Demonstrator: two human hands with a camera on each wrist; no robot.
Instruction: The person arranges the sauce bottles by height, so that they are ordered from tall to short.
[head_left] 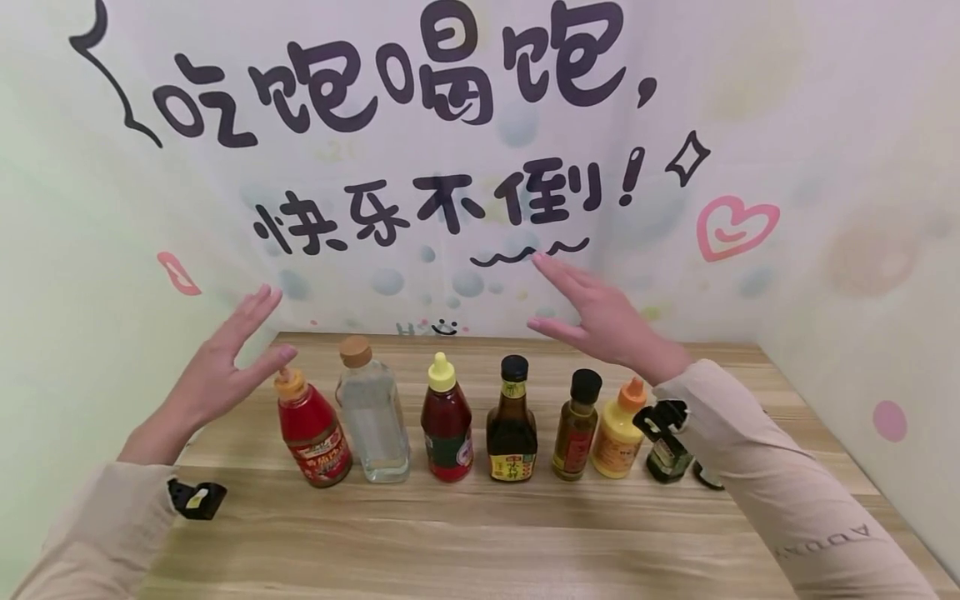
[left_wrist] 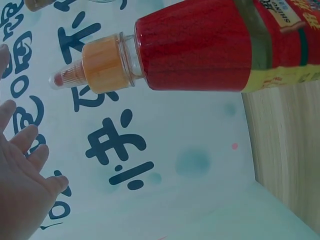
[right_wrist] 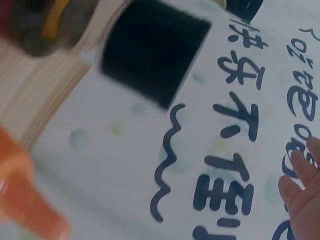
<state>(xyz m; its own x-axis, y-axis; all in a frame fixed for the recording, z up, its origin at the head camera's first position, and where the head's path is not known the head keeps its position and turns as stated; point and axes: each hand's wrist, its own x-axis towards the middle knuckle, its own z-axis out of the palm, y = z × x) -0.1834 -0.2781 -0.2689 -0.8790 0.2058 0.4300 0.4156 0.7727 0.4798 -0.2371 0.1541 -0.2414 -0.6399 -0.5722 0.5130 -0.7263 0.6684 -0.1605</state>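
My left hand (head_left: 213, 379) hovers with straight fingers beside the red sauce squeeze bottle (head_left: 311, 433), its thumb overlapping the nozzle in the head view. The left wrist view shows that bottle's orange cap (left_wrist: 105, 62) apart from the spread fingers. Raised higher, my right hand (head_left: 611, 325) holds nothing, fingers extended above the black-capped oil bottle (head_left: 576, 429) and the yellow squeeze bottle (head_left: 618, 433). In the right wrist view a blurred black cap (right_wrist: 155, 52) and an orange nozzle (right_wrist: 30, 195) lie away from the fingers.
Between the hands stand a clear bottle (head_left: 375, 417), a dark red squeeze bottle (head_left: 447, 425) and a dark sauce bottle (head_left: 512, 425), all upright. A small dark jar (head_left: 669, 458) is partly behind the right sleeve. A printed cloth (head_left: 450, 283) backs the wooden table (head_left: 420, 542).
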